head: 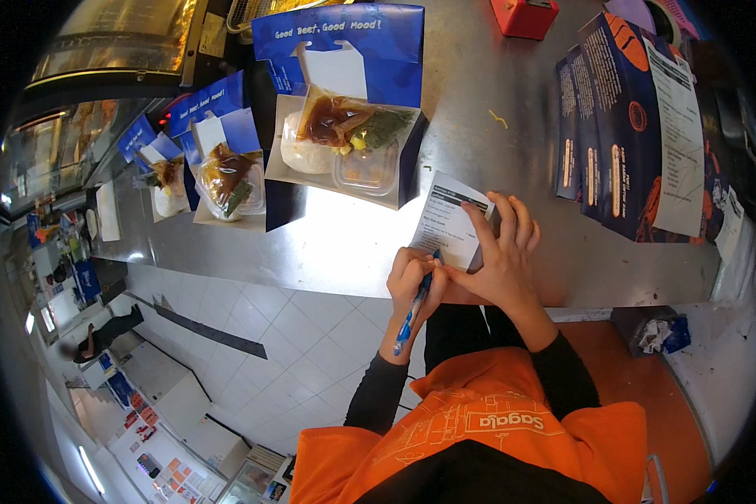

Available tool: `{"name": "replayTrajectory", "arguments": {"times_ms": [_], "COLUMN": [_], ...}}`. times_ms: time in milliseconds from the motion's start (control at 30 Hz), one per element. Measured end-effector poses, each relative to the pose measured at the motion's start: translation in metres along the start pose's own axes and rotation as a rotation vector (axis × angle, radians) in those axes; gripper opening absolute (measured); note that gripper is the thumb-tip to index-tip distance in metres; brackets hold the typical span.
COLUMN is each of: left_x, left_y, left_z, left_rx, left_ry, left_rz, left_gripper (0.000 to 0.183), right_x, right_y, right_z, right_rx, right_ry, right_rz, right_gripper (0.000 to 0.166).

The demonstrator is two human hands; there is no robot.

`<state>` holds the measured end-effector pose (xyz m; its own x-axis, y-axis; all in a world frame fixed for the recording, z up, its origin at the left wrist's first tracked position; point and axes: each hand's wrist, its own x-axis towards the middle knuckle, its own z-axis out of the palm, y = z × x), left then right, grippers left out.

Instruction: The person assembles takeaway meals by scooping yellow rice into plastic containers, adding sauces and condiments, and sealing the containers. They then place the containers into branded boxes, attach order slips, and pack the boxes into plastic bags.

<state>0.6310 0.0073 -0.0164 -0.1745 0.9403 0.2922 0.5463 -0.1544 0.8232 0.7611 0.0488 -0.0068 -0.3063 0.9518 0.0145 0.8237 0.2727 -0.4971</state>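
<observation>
My left hand [414,280] grips a blue pen [414,312], with its tip at the lower part of a printed paper slip [450,230]. The slip lies near the front edge of the steel counter [327,252] and bears writing. My right hand [507,242] rests spread on the slip's right side, index finger near its top and thumb near its lower edge. Just beyond the slip stands an opened blue meal box [409,148], holding wrapped rice [305,151], a bag of brown sauce [334,120], greens [384,128] and a lidded plastic tub [365,173].
Two smaller-looking open meal boxes [258,195] [157,211] stand at the left. Several closed dark blue boxes [617,126] are at the right, with a paper slip [680,145] on one. A red object [523,17] sits at the back. Behind, a person [110,334] is on the tiled floor [290,340].
</observation>
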Motion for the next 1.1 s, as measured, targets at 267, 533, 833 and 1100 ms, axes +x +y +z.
{"name": "replayTrajectory", "arguments": {"times_ms": [267,533,833,1100], "left_x": [0.001,0.012,0.024,0.078], "left_y": [-0.006,0.002,0.001,0.022], "left_z": [-0.005,0.006,0.002,-0.022], "left_rx": [0.017,-0.045,-0.354,0.259], "left_ry": [0.02,-0.07,0.255,0.05], "left_rz": [0.025,0.042,-0.282,0.111], "left_gripper": [0.01,0.011,0.018,0.033], "right_x": [0.0,0.001,0.0,0.002], "right_y": [-0.001,-0.001,-0.001,-0.003], "right_z": [-0.003,0.002,-0.003,-0.008], "right_rx": [0.027,-0.031,0.013,0.017], "right_ry": [-0.001,0.041,0.018,-0.004], "right_rz": [0.0,-0.006,-0.005,-0.007], "right_gripper": [0.07,0.07,0.073,0.071]}}
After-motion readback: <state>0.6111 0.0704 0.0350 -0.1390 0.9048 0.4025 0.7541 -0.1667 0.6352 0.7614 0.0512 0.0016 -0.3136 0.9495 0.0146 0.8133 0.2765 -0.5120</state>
